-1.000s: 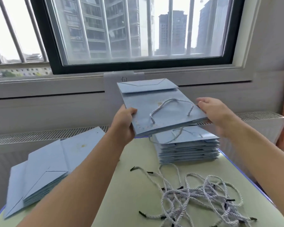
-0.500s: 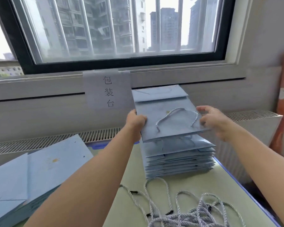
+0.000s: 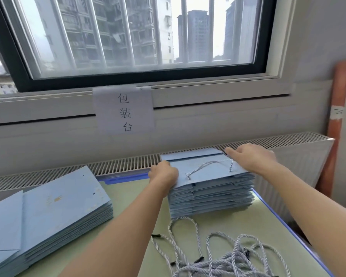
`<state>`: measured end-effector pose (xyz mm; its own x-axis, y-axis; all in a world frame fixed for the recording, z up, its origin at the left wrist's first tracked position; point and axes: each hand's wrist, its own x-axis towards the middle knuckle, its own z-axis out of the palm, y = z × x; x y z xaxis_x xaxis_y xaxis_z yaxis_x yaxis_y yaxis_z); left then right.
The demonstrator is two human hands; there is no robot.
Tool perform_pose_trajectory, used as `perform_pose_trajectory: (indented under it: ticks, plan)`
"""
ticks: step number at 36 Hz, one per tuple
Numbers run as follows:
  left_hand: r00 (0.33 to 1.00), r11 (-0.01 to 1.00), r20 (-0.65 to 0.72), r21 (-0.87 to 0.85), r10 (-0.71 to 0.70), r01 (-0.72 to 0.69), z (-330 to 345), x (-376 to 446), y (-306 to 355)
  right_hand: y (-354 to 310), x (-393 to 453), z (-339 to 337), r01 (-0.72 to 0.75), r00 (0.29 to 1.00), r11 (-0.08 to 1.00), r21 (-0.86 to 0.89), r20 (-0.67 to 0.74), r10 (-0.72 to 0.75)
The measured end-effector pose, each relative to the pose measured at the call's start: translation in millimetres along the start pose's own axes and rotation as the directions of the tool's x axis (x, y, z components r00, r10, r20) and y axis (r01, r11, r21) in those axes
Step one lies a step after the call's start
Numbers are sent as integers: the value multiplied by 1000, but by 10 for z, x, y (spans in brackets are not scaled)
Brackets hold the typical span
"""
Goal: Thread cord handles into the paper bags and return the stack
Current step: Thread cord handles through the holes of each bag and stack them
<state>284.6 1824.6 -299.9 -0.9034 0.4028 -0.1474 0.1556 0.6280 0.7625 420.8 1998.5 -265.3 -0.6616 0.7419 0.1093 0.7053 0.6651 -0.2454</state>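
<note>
You lowered bag (image 3: pixel 206 172) onto stack (image 3: pixel 212 198); L hand (image 3: pixel 163 174) fingers gripped its edge, R hand (image 3: pixel 252 158) fingers lay straight on top.

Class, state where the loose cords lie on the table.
The loose cords lie at the lower right of the head view, just in front of the right-hand bag stack.

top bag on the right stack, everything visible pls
The top bag is a flat-folded, pale blue paper bag lying on the right stack. A twisted white-grey cord handle loops across its upper face, both ends entering the paper. A folded flap shows at its far end. The left hand grips its left edge; the right hand rests on its right far corner.
</note>
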Motion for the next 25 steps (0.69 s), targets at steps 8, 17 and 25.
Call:
perform_pose_trajectory:
  ticks: [8, 17, 25]
  plan:
    - [994, 994, 16, -29, 106, -106, 83, 3, -92, -303, 116, 105, 63, 994, 998, 30, 92, -65]
    - [988, 989, 46, -34, 145, -143, 56, 67, -148, -599, 347, 303, 37, 988, 968, 247, 135, -72]
    - [963, 929, 70, 252, 262, -271, -81, 6, 98, -479, 275, 138, 90, 919, 987, 135, 372, -135]
